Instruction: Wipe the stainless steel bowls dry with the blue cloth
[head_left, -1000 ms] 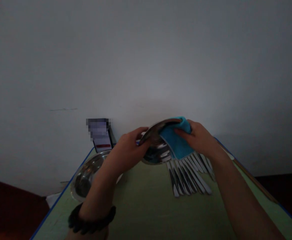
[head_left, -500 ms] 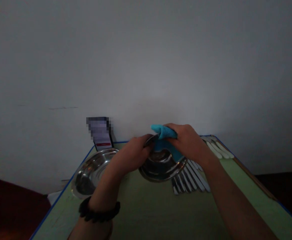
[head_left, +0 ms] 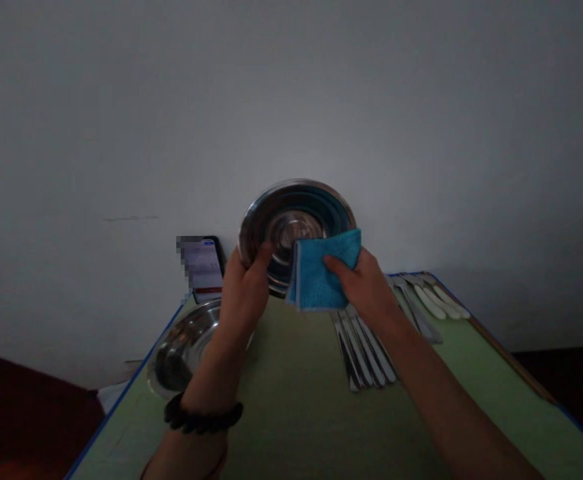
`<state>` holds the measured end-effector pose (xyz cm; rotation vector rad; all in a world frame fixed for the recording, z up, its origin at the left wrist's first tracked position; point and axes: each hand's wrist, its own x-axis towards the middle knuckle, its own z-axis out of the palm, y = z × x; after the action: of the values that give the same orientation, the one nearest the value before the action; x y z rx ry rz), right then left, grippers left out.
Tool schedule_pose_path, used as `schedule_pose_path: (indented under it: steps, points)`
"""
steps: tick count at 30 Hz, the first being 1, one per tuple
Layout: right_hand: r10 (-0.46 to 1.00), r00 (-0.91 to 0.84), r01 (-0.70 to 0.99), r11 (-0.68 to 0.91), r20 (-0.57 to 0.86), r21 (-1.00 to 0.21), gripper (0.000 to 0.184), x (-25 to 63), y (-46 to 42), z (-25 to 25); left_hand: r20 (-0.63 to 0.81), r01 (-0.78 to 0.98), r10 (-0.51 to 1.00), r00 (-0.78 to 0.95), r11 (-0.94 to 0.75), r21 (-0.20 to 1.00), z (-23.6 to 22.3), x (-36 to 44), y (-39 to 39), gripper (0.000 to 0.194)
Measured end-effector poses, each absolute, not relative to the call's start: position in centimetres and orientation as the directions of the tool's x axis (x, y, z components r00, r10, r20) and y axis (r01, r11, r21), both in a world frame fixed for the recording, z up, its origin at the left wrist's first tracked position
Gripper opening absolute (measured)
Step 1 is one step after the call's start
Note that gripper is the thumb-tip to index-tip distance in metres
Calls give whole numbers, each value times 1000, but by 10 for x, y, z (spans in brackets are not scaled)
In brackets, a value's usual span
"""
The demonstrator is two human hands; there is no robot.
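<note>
A shiny steel bowl (head_left: 296,200) is held up above the table's far edge, tilted so its inside faces me. My left hand (head_left: 246,287) grips its left side, thumb over the rim. A folded blue cloth (head_left: 318,280) lies over the bowl's lower right rim, and my right hand (head_left: 364,280) is closed on it with the thumb on top. The right fingers are hidden behind the cloth, so whether they also grip the bowl does not show. A second steel bowl (head_left: 174,353) rests on the table, partly covered by my left forearm.
On the green table (head_left: 291,400), several metal knives (head_left: 366,353) lie in a row under my right arm. Several white-handled utensils (head_left: 434,300) are at the far right. A phone (head_left: 205,267) leans against the wall (head_left: 291,100) at the back left.
The bowl has risen and tipped up to face me. My left hand has moved left along its rim. The cloth, bunched over the rim before, now hangs flat at the lower right.
</note>
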<state>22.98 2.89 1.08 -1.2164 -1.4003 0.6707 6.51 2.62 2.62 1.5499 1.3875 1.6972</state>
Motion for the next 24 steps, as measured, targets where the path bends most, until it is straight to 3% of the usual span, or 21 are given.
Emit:
schedule_pose_path:
  steps: [4,7,11,15,19,24]
  points:
    - [907,74,342,367,415,-865,16,246,29,18,536,493,808,-245,-373,786,30,71,20,35]
    - [853,72,380,456,517,-805,16,268,27,29,515,632,854,-75,-359,687,34,76,15,35]
    - [728,92,538,538,680,-649,19,281,18,45,401,612,896,192,-429,665,44,76,8,42]
    - [635,23,601,609,772,-518,36,275,10,53,331,601,882,336,-471,646,57,70,-3,37]
    - [609,-209,560,716,765,-417,56,264,7,51,199,702,891,408,-446,555,62,67,-15,39]
    - [615,-338,547,744,712,-383,55,254,4,48,141,813,910,389,-411,413,56,67,-17,29]
